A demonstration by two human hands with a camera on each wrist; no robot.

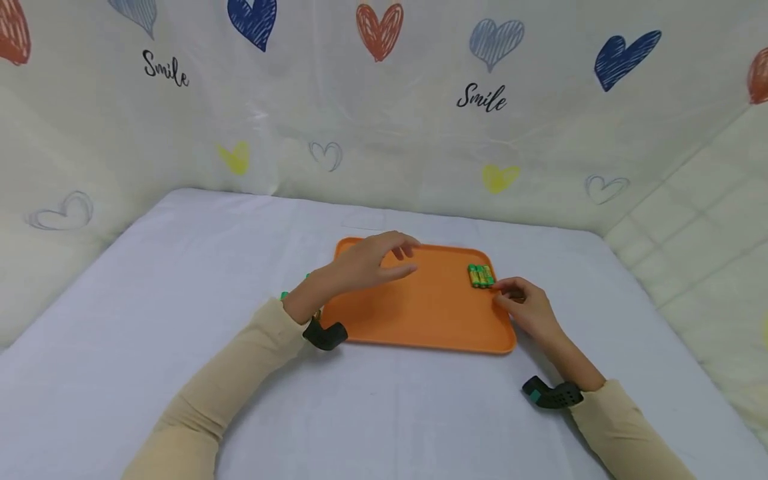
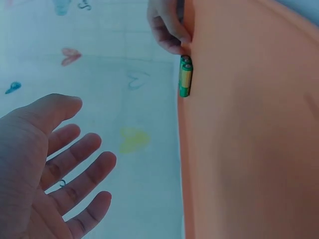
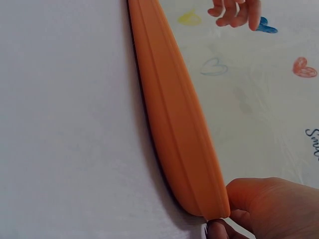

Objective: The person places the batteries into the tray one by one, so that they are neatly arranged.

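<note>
My left hand (image 1: 379,259) hangs above the left part of an orange tray (image 1: 414,313), fingers spread and holding nothing; the left wrist view shows the same hand (image 2: 55,164) with its palm bare. At the tray's right side, a row of several green-and-yellow batteries (image 1: 481,276) lies side by side. My right hand (image 1: 528,307) is at the right rim, loosely bent fingertips at the near right end of the row. In the right wrist view the tray's side wall (image 3: 182,124) hides the batteries, with the right hand (image 3: 274,206) at its corner.
More green batteries (image 1: 285,295) lie left of the tray, mostly hidden behind my left forearm. A white cloth (image 1: 396,413) covers the table. Behind it hangs a pale backdrop (image 1: 408,133) printed with hearts. Dark bands (image 1: 325,335) are on both wrists.
</note>
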